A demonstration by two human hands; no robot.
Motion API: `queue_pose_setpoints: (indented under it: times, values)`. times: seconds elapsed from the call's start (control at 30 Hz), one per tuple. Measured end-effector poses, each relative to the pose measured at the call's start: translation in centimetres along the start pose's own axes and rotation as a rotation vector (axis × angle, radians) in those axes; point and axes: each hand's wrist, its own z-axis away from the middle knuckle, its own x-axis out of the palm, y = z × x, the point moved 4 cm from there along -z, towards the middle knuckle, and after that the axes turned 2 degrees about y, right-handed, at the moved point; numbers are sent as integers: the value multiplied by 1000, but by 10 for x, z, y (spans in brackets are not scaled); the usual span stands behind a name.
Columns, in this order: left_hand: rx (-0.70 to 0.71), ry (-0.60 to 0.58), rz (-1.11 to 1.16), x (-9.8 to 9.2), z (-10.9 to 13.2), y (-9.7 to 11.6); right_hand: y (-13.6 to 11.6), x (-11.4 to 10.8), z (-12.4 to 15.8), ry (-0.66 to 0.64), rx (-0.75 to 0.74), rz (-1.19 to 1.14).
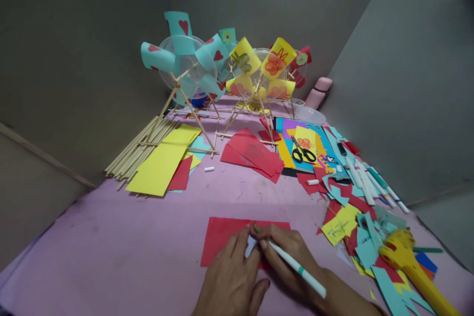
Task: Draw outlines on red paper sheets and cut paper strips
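A sheet of red paper [222, 237] lies on the table just in front of me. My left hand [233, 266] rests on it with fingers stretched out flat, pressing near a small pale lavender piece [251, 247], mostly hidden between the hands. In my right hand [289, 256] is a white felt-tip marker [296, 266] with a green band, held in a writing grip. Its green tip meets the red paper beside the left fingertips. Any mark under the tip is too small to make out.
Stick-framed paper pinwheels [185, 79] stand at the back. Left are wooden sticks [129, 153] and yellow paper [163, 163]; ahead, red sheets [252, 153]. On the right lie scissors [303, 153], markers [366, 182], paper scraps [340, 222] and a yellow glue gun [411, 261].
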Motion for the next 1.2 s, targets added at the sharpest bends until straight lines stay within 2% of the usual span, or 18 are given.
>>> queue_pose_setpoints:
  times: [0.17, 0.43, 0.63, 0.8, 0.97, 1.07, 1.2]
  values:
    - [-2, 38, -22, 0, 3, -1, 3, 3, -1, -39, 38, -15]
    - [28, 56, -24, -2, -1, 2, 8, 1, -3, -42, 269, -116]
    - [93, 79, -66, 2, 1, 3, 7, -2, -6, -32, 361, -195]
    - [107, 79, -107, 7, 2, 2, 10, -7, -11, 62, 424, -296]
    - [126, 58, -127, 9, 6, 3, 14, 1, -23, 20, 452, -294]
    - [125, 140, -120, 12, 5, 4, 16, 7, -24, -10, 445, -247]
    - [21, 452, -96, 16, 4, 5, 17, 9, -20, -41, 427, -115]
